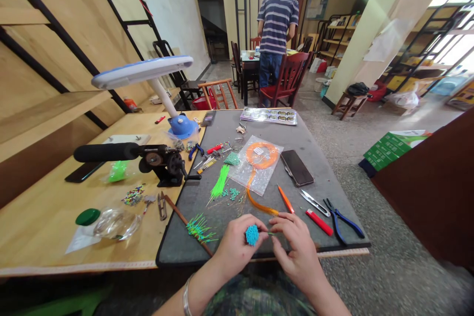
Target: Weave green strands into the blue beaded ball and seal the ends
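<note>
Over a big gray mat (222, 126), the left hand (235, 243) curls its fingers around a round blue bunch (252, 235). The right hand (296, 238) has its thumb and fingers bent close by a thin green stem (271, 233); I can't tell if they pinch it. Ahead lies a clear bag (263, 185); orange thread (257, 201) trails from it to the right hand. To the right are a black phone (297, 167) and a red lighter (319, 222).

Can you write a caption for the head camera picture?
Left hand holds blue bundle beside right hand at cluttered gray mat.
</note>
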`<state>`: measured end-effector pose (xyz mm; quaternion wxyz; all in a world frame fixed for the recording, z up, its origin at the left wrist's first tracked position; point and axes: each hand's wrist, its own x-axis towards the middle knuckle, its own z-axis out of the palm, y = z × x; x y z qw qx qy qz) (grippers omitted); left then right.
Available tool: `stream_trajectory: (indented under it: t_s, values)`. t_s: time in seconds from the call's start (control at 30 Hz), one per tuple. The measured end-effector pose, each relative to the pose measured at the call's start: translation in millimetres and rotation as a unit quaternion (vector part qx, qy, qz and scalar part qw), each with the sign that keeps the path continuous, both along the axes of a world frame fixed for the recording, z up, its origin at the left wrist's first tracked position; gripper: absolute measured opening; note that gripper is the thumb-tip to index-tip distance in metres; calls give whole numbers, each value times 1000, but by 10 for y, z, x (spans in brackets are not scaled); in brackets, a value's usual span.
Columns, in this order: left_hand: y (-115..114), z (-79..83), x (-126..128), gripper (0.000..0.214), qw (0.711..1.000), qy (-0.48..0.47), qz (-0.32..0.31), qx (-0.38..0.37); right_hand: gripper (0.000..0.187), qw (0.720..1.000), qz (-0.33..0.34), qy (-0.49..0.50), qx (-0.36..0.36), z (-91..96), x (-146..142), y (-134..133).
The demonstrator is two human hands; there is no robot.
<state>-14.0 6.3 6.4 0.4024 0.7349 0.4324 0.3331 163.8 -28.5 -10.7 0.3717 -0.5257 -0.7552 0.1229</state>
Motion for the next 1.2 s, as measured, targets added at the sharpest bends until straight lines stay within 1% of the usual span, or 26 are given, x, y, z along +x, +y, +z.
stream_trajectory:
  t_s: [0.07,0.2,0.43,0.8,0.9,1.0,1.1,1.2]
  values:
    - [-7,-1,-4,6,1000,-3,-1,2,17,1000,5,6,4,8,-5,-9]
    - [-22,1,-10,5,1000,-4,-2,3,12,1000,10,10,6,4,-16,-5]
    - [-42,16,-9,6,1000,-8,4,-5,11,1000,12,21,2,-21,-44,1]
    - [-32,5,-30,14,1000,-10,14,-1,11,999,21,-28,28,-35,-32,17]
    - [-17,17,-47,13,1000,-8,5,-3,12,999,36,-30,27,-53,-15,27]
    - [-9,34,-70,13,1000,-9,-4,-20,15,997,63,-30,20,-68,-3,42]
    - [-16,35,-77,13,999,-6,-1,-35,16,997,74,-16,12,-62,-21,55]
    - [-33,17,-69,6,999,4,14,-36,14,997,72,-1,11,-48,-61,61]
